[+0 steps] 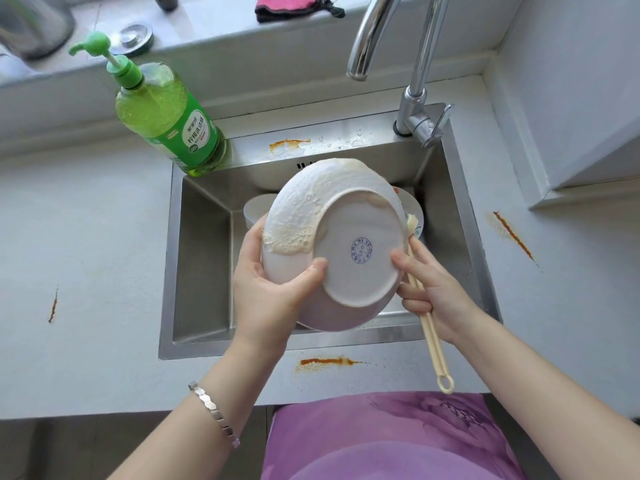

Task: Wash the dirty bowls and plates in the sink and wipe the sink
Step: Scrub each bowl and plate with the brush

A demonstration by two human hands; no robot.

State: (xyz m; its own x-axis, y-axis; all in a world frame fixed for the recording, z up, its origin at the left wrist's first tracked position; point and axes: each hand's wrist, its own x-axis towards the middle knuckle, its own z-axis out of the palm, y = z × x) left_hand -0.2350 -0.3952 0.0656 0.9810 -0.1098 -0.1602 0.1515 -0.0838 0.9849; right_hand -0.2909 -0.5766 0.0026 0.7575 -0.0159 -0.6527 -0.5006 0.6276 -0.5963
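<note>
Holding the soapy bowl [346, 271] bottom-up over the sink [201, 258], I am clamping its left rim with my left hand [273, 292]; my right hand [433, 292] is gripping the brush [431, 341], which is slanting up behind the right rim.

One wide-angle view looks from the person's head, facing forward and steeply down onto the rectangular stainless-steel sink [204, 265] sunk in the pale grey bench [86, 237]. It is near: both forearms enter from the bottom edge. The left hand [266, 289] and right hand [433, 292] meet just below mid-frame. The left grips a white ceramic bowl [346, 244] whose underside faces the lens, and the right grips a cream plastic brush handle [431, 341]. The person's purple garment [381, 438] fills the bottom edge, directly beneath the camera. The curved chrome tap [374, 32] rises toward the lens and is cut by the top edge, in front of the grey back ledge [225, 39]. The bench edges bow with the wide lens.
</note>
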